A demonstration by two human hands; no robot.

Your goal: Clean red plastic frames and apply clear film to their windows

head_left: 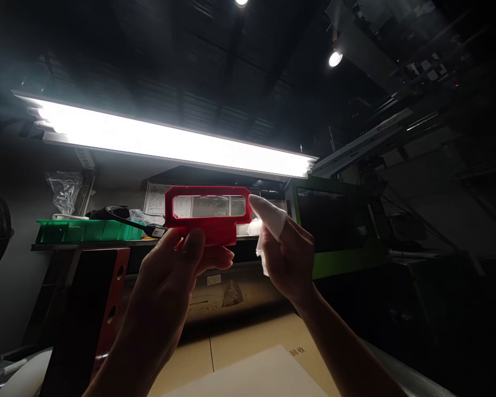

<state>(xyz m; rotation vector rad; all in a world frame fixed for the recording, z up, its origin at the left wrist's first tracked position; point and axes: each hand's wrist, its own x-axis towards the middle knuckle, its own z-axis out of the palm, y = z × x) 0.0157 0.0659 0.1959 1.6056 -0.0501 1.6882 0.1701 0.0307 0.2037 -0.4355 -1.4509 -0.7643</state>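
My left hand (169, 275) grips a red plastic frame (219, 229) by its lower part, thumb in front and fingers behind. The frame is held upright at mid-view, with a long rectangular window through which the shelf behind shows. To its right is my right hand (291, 253), with a white cloth (271, 216) wrapped over the index finger. That covered fingertip is at the frame's right edge and looks to be touching it. The other fingers curl inward, and a loose end of the cloth hangs below them.
A lit tube lamp (169, 140) spans above my hands. Behind them, a shelf carries a green bin (91, 230) and a clear plastic bag (65, 190). Below lie a cardboard box (248, 342) and a white sheet (252, 377). A green-framed machine (339, 262) stands right.
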